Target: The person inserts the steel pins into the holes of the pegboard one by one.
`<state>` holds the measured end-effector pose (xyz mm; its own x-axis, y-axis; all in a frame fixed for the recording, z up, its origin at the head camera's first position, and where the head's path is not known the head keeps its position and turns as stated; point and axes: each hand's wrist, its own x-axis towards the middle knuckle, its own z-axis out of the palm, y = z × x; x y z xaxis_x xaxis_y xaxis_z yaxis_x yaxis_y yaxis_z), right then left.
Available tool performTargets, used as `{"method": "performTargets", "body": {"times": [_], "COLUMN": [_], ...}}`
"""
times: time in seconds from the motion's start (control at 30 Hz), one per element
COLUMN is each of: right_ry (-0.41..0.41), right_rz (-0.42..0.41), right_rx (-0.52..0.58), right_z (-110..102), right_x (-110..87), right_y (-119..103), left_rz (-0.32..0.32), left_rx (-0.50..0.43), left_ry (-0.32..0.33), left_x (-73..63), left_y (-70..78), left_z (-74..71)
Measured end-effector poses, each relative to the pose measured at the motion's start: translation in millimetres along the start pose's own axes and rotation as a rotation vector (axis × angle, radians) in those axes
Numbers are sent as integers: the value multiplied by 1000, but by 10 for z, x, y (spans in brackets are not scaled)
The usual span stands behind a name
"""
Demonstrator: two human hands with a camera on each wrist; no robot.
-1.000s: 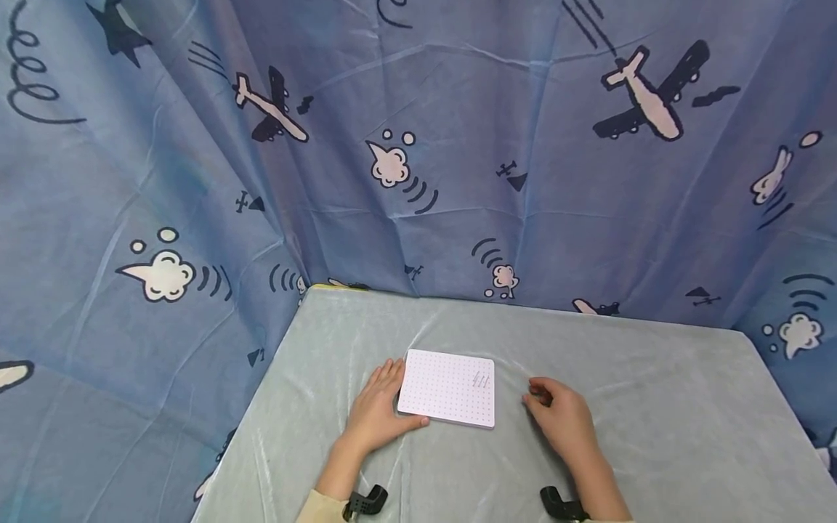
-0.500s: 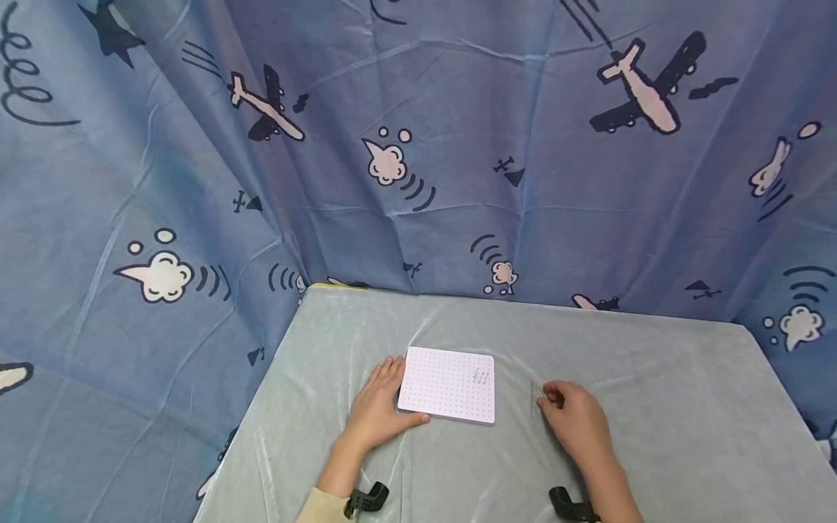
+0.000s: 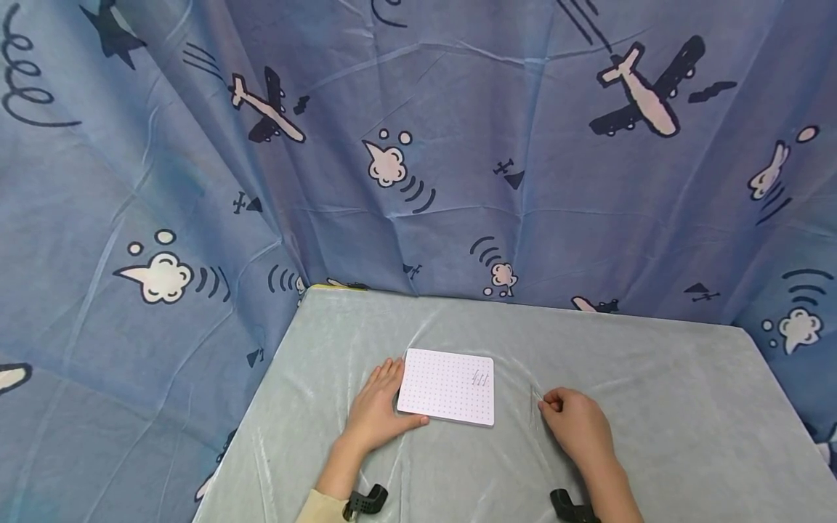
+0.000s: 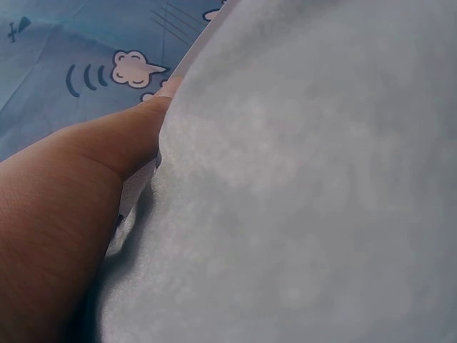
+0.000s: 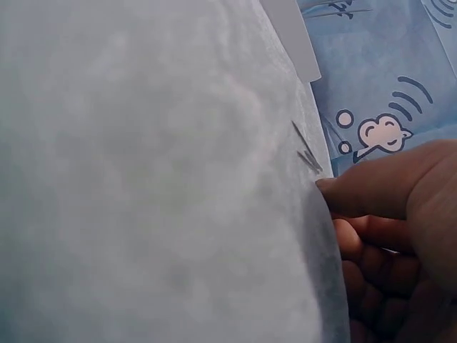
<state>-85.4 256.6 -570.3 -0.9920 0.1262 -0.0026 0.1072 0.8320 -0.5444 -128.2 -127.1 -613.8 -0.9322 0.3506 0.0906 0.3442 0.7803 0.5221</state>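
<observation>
A white pad [image 3: 446, 388] with a dotted grid lies mid-table. Several thin needles [image 3: 480, 378] stand up from its right part. My left hand [image 3: 375, 414] rests on the pad's left side, its fingers along the left edge and the thumb on the front edge. To the right of the pad, my right hand [image 3: 578, 425] is low over the cloth, thumb and index finger pinched together. Thin metal needles [image 5: 305, 148] converge at that thumb tip in the right wrist view; the pinch seems to be on one of them. The remaining fingers curl under the palm.
Pale grey-green cloth [image 3: 667, 407] covers the table. Behind it and at both sides hangs a blue curtain [image 3: 445, 94] printed with planes and clouds. A black wrist camera mount [image 3: 366, 501] sits on the left wrist, another [image 3: 570, 506] on the right.
Over the last second my right hand has moved a little to the right, bringing the needles beside its fingertips into sight. The left hand and the pad have stayed put.
</observation>
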Motion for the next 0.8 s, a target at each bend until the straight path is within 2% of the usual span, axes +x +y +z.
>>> {"method": "performTargets", "body": {"times": [0.23,0.53,0.8], "right_ry": [-43,-31,-33], "right_rz": [11,-9,-9], "right_rx": [-3,-22,57], "right_z": [-27,-11,-36], "right_x": [18,38,40], "right_y": [-15,-19,37], "left_rz": [6,16,4], "left_rx": [-12,-13,-5], "left_ry": [7,20,9], "left_x": [-6,-8,-2], "left_y": [4,8,11], "left_z": [0,4,-4]}}
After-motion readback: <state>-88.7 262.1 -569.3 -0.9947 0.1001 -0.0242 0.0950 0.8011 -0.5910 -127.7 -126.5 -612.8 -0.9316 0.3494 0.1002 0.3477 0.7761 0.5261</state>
